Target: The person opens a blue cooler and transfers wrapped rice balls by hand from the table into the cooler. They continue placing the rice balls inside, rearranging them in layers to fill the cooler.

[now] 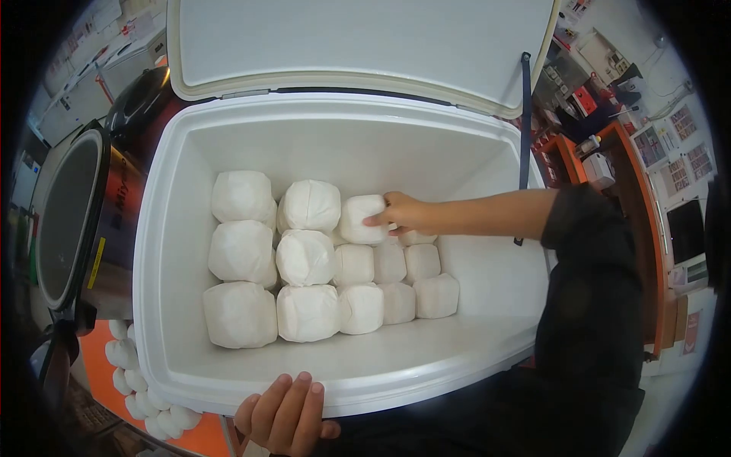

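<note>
Evidently the step in hand is the handling of a single white block (362, 217) inside the big white cool box (173, 251), though from where I stand I can't tell whether it is being set down or picked out. That block sits toward the back edge of the cool box, at the right end of the back row, just beside a taller-standing neighbour (311, 204). The right hand (385, 215) pinches it from its right side, the thumb and fingers closed about it. Down at the front edge, the left hand (280, 415) lies against the rim, its fingers close together and the thumb apart; whether they grip or merely rest, I can't tell. Other rounded blocks (242, 314) stand packed in rows from the left wall, the two leftmost columns looking higher than those toward the right end. Behind, the lid (358, 42) stands raised along the back edge. As I judge it, the next move calls for a steady hold and a straight path, since a sideways knock could shift the neighbour, and for a soft release only once the block is well supported.
</note>
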A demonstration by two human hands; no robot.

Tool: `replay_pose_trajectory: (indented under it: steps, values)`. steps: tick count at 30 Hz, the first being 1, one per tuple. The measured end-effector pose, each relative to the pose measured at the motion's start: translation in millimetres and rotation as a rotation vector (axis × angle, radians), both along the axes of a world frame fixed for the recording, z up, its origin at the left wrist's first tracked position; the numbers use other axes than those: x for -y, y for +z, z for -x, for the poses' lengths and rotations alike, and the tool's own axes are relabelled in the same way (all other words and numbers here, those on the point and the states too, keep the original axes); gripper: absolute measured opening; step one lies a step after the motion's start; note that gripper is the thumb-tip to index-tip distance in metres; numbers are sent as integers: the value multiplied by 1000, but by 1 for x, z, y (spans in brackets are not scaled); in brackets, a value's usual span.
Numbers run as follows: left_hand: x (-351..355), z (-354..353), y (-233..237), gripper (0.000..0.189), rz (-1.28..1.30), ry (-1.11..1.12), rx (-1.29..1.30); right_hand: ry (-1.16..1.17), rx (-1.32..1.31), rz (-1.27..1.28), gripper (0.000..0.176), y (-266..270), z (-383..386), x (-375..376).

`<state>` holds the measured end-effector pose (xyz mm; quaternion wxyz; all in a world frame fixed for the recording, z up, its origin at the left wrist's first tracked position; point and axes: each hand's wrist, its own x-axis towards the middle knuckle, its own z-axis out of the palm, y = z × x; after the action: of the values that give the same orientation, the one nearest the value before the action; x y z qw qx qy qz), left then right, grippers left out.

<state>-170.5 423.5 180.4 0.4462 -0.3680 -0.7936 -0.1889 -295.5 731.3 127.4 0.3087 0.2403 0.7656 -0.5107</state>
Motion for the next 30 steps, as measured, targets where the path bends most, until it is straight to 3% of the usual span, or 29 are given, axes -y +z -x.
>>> replay_pose_trajectory:
  steps: [1, 5, 8, 12, 16, 18, 19, 21, 22, 23, 24, 25, 27, 29, 30]
  values:
    - [1, 1, -1, 34, 1, -8, 3, -8, 3, 1, 58, 8, -2, -8]
    - [1, 1, -2, 35, -7, -23, -9, 96, 198, -592, 61, 19, -14, -47]
    - [4, 0, 1, 35, 23, -27, 14, -123, 270, -464, 66, -10, -25, -78]
    - [5, 1, 0, 35, 53, -34, 0, -80, 218, -467, 67, -16, -20, -76]
    - [2, -5, 6, 32, 23, -14, 65, 72, 224, -421, 64, 35, -18, -57]
    - [-1, -12, 15, 29, -181, 7, 349, 149, 139, -295, 61, 74, -25, -37]
    - [3, -14, 20, 29, -170, 25, 347, 173, 66, -240, 59, 98, -30, -24]
    - [20, -15, 30, 31, -594, -310, 663, 365, -96, -50, 56, 141, -33, 2]
    - [22, -7, 34, 46, -836, -611, 824, 502, -230, 90, 51, 157, -36, 13]
    - [15, -6, 40, 46, -820, -612, 828, 563, -361, 250, 52, 167, -39, 28]
    - [-19, 14, 75, 53, -1100, -355, 1024, 621, -496, 406, 54, 176, -42, 43]
    - [-40, 24, 95, 60, -1369, -68, 1199, 676, -563, 400, 49, 185, -46, 55]
    - [-47, 35, 92, 64, -1551, -54, 1287, 736, -637, 395, 45, 193, -46, 73]
    - [-45, 27, 81, 67, -1738, 43, 1269, 849, -919, 350, 32, 196, -44, 84]
    - [-41, 18, 78, 69, -1838, 170, 1223, 880, -927, 146, 26, 200, -40, 81]
